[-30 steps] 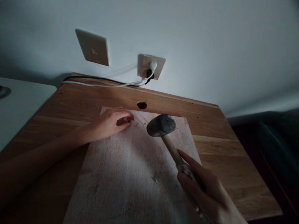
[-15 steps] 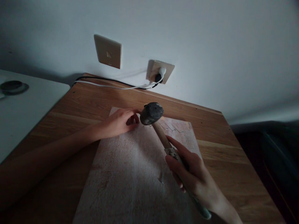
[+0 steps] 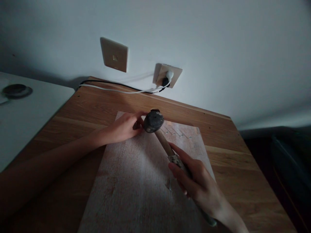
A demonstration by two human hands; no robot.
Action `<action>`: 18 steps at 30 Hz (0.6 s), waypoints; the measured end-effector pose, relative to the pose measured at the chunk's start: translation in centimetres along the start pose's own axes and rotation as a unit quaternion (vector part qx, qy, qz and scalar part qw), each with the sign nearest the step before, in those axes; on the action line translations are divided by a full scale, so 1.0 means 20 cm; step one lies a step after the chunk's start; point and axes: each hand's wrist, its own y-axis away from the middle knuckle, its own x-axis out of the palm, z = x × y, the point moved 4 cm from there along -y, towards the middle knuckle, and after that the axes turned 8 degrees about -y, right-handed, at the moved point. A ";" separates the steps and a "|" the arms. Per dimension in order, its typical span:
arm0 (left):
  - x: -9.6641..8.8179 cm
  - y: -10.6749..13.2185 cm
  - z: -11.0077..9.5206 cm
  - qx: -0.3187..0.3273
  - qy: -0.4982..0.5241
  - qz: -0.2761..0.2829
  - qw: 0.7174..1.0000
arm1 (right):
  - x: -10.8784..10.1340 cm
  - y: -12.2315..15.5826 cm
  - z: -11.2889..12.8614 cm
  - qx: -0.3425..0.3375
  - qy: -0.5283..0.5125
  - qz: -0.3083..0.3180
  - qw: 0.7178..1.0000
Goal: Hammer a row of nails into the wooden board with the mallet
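Note:
My right hand grips the wooden handle of a hammer, whose dark head sits low near the far edge of a pale wooden board. My left hand rests on the board just left of the hammer head, fingers pinched together on something too small to make out. A row of small nails stands in the board to the right of the hammer head.
The board lies on a brown wooden table against a white wall. Black and white cables run along the table's back edge to a wall socket. A blank wall plate hangs left of it. A white surface adjoins on the left.
The hammer head has swung left and down, from mid-board height to right beside my left hand's fingertips. My left hand has stayed pinched in place. The view has shifted slightly.

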 end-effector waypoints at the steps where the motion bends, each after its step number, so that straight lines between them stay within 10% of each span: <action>1: 0.00 0.00 0.00 -0.002 0.000 0.000 1.000 | 0.00 0.00 0.00 0.000 -0.005 -0.002 1.000; 10: -0.05 0.02 -0.05 0.026 -0.110 -0.057 0.992 | -0.10 0.16 -0.07 0.036 -0.010 -0.049 0.998; 13: -0.07 0.05 -0.25 0.147 -0.166 -0.086 0.971 | -0.15 0.25 -0.16 0.084 -0.024 -0.087 0.992; 18: 0.11 0.18 -0.68 0.389 -0.210 0.043 0.896 | -0.18 0.28 -0.27 0.086 0.011 -0.100 0.991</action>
